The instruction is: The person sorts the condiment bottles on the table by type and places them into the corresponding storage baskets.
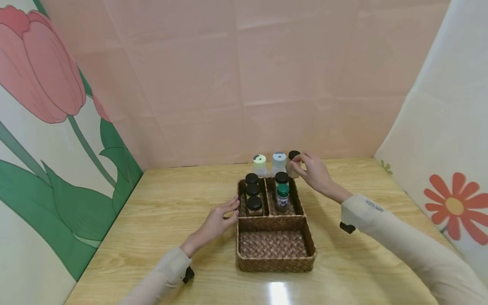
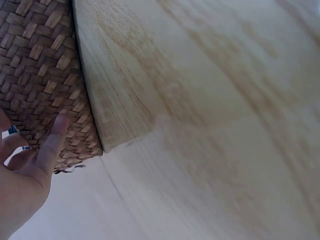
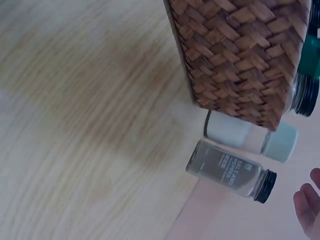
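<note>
A brown woven basket [image 1: 276, 264] with compartments stands on the table. Against its left wall rests my left hand [image 1: 217, 219]; the left wrist view shows a finger [image 2: 54, 142] extended along the weave. Beyond the basket's far right corner stands a black-capped salt and pepper jar [image 3: 227, 169]. My right hand [image 1: 314, 171] is beside that jar's cap, and in the right wrist view its fingertips [image 3: 306, 207] are apart from it. Inside the back left compartment are black-lidded jars [image 1: 254, 204]. The back right one holds a green-capped bottle [image 1: 282, 197] and another black-lidded jar [image 1: 281, 178].
Behind the basket, a bottle with a pale yellow-green cap [image 1: 259, 162] and one with a pale blue cap [image 1: 279, 159] stand near the pink backdrop [image 1: 198, 84]. The wooden table [image 1: 183, 190] has printed sheets along both sides.
</note>
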### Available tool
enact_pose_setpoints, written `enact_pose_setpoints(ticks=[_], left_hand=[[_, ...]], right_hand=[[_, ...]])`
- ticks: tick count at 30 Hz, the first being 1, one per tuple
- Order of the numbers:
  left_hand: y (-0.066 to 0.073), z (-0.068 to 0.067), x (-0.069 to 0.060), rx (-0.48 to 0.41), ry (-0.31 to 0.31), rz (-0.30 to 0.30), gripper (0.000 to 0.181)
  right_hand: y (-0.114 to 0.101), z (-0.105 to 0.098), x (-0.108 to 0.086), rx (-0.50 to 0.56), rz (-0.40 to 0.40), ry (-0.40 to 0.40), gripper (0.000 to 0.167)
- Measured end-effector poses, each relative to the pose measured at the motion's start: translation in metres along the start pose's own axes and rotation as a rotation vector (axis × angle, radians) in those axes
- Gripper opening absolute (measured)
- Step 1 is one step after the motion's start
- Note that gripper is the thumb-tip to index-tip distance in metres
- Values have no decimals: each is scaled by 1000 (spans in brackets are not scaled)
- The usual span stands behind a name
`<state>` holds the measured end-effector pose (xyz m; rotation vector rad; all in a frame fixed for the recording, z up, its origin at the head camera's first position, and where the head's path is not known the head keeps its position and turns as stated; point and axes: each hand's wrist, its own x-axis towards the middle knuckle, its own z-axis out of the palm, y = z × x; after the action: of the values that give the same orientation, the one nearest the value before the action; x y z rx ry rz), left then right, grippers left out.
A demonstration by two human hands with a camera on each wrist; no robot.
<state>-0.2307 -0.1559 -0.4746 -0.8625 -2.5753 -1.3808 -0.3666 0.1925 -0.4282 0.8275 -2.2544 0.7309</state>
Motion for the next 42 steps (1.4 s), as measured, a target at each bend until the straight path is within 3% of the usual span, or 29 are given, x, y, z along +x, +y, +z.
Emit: enact_pose_setpoints(ticks=[14,20,29,39,42], left_hand=[[2,2,2,22,9,26,40],[4,3,-1,54,16,53,39],[4,2,-2,9,19,24,39],[3,1,-3,-3,3,15,41],[3,2,-3,7,7,18,40]], right_hand=[[18,1,8,-25,10,-68,14],[27,1,14,15,64,-103,16],[36,7,23,16,194,-238,38],[51,14,24,60,258,-339,54],[51,15,23,106,277,-359,50]])
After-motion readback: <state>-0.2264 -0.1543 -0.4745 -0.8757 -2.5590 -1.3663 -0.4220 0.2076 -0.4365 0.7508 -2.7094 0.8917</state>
